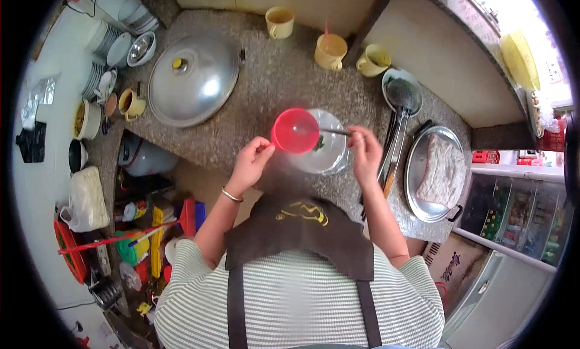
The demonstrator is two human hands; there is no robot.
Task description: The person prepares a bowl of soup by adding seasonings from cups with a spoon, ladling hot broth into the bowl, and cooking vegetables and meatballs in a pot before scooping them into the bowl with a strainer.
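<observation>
My left hand (251, 162) pinches the rim of a red bowl (284, 136), tilted over the near middle of the counter. In my right hand (365, 153) is the handle of a metal spoon (333, 131), whose bowl end lies inside the red bowl. Partly behind the red bowl, a clear bowl (329, 154) stands on the counter with something green (319, 142) in it. Steam or blur hides some of the clear bowl's near side.
On the stone counter (260, 83) lies a large metal lid (194, 80) at the left. Several yellow cups (280, 23) line the back. A strainer (403, 94) rests in a bowl at the right, beside a round metal tray (415, 195) holding a pale slab (443, 171).
</observation>
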